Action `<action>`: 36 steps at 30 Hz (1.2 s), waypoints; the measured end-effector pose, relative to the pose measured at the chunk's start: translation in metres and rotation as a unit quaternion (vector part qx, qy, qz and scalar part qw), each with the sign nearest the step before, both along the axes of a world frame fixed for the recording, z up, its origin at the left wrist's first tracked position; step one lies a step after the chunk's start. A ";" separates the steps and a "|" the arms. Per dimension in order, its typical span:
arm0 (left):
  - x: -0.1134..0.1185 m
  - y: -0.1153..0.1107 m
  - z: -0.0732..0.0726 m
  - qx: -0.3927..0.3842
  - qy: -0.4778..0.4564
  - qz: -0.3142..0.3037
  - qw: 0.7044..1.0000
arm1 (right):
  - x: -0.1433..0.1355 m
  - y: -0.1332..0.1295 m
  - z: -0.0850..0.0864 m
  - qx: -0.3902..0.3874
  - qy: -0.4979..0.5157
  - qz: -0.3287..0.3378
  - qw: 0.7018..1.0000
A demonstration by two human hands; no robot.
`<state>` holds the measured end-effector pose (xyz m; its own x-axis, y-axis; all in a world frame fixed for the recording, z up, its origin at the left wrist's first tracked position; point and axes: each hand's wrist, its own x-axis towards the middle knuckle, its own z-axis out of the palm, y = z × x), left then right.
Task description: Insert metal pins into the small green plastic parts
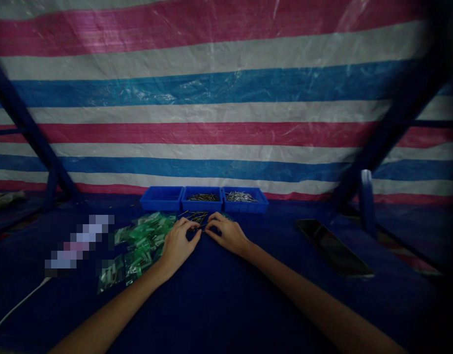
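My left hand (180, 242) and my right hand (228, 233) meet over the blue tabletop, fingertips almost touching. Thumb and fingers of each are pinched together around a thin dark rod-like metal piece (201, 226); whether they share one piece or hold several is too small to tell. Just behind the fingers lies a loose bunch of similar thin metal pieces (196, 216). Beside my left hand spreads a heap of small clear-and-green plastic bags (147, 235) with thin pieces inside, partly hidden by that hand.
Three blue bins (162, 199) stand in a row at the back, the middle one with brass-coloured thin pieces (203, 197), the right with silver ones (241, 196). A dark phone (333, 247) lies right. A white cable (17, 309) runs left. Blue frame posts (381, 132) flank a striped sheet.
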<state>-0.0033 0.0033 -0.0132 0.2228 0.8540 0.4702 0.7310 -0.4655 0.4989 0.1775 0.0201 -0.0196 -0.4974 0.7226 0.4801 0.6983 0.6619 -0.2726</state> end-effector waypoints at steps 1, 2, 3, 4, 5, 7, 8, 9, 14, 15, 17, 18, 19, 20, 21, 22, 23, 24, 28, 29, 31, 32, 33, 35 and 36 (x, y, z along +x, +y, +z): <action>0.000 0.000 0.000 0.004 -0.002 -0.001 1.000 | 0.000 -0.001 0.001 0.004 0.005 0.002 1.000; 0.000 0.001 0.000 0.008 -0.005 -0.002 1.000 | -0.001 -0.001 0.002 0.007 0.010 0.003 1.000; 0.000 0.001 -0.001 0.012 -0.008 -0.005 1.000 | -0.001 -0.002 0.002 0.009 0.014 0.004 1.000; -0.001 0.001 -0.001 0.015 -0.011 -0.008 1.000 | -0.001 -0.003 0.003 0.011 0.018 0.006 1.000; -0.001 0.001 -0.001 0.017 -0.015 -0.011 1.000 | -0.002 -0.003 0.004 0.012 0.022 0.007 1.000; -0.001 0.001 -0.002 0.018 -0.025 -0.018 0.999 | -0.002 -0.004 0.004 0.013 0.030 0.011 0.999; -0.001 0.002 -0.002 0.017 -0.031 -0.021 0.999 | -0.002 -0.004 0.004 0.014 0.035 0.012 0.999; -0.001 0.002 -0.002 0.018 -0.039 -0.022 0.999 | -0.002 -0.004 0.004 0.015 0.039 0.014 0.999; 0.001 0.002 -0.001 0.033 -0.069 -0.027 0.997 | -0.002 -0.003 0.002 0.018 0.029 0.033 0.999; 0.001 0.001 -0.001 0.032 -0.069 -0.030 0.997 | -0.002 -0.003 0.001 0.018 0.022 0.039 0.999; 0.002 0.000 -0.001 0.029 -0.065 -0.039 0.997 | -0.003 -0.003 0.001 0.021 0.008 0.051 0.998; 0.003 -0.001 -0.001 0.029 -0.064 -0.042 0.997 | -0.003 -0.003 0.002 0.022 0.005 0.054 0.998; 0.003 -0.001 -0.001 0.030 -0.064 -0.044 0.996 | -0.004 -0.004 0.002 0.023 0.004 0.054 0.998; 0.003 -0.001 -0.001 0.032 -0.066 -0.045 0.996 | -0.004 -0.004 0.002 0.023 0.007 0.052 0.998; 0.004 -0.001 -0.001 0.035 -0.068 -0.044 0.996 | -0.004 -0.005 0.003 0.022 0.011 0.049 0.998; 0.004 -0.002 0.000 0.038 -0.070 -0.042 0.996 | -0.004 -0.006 0.003 0.022 0.017 0.044 0.999; 0.004 -0.002 0.000 0.040 -0.072 -0.038 0.996 | -0.004 -0.006 0.004 0.021 0.025 0.038 0.999; 0.004 -0.002 0.001 0.042 -0.075 -0.035 0.996 | -0.004 -0.007 0.004 0.022 0.034 0.031 0.999; 0.003 -0.002 0.003 0.046 -0.087 -0.028 0.995 | -0.004 -0.008 0.005 0.025 0.062 0.018 0.998; 0.003 -0.001 0.004 0.045 -0.087 -0.029 0.995 | -0.004 -0.008 0.005 0.026 0.064 0.018 0.997; 0.003 -0.001 0.004 0.039 -0.084 -0.033 0.995 | -0.003 -0.008 0.006 0.027 0.065 0.017 0.997; 0.003 -0.001 0.004 0.036 -0.083 -0.036 0.995 | -0.003 -0.008 0.006 0.027 0.065 0.016 0.997; 0.003 -0.001 0.003 0.033 -0.082 -0.039 0.995 | -0.002 -0.008 0.006 0.028 0.064 0.015 0.997; 0.003 0.000 0.002 0.029 -0.080 -0.044 0.995 | -0.001 -0.007 0.005 0.031 0.061 0.012 0.998; 0.003 0.000 0.002 0.028 -0.079 -0.048 0.995 | -0.001 -0.006 0.005 0.033 0.060 0.010 0.998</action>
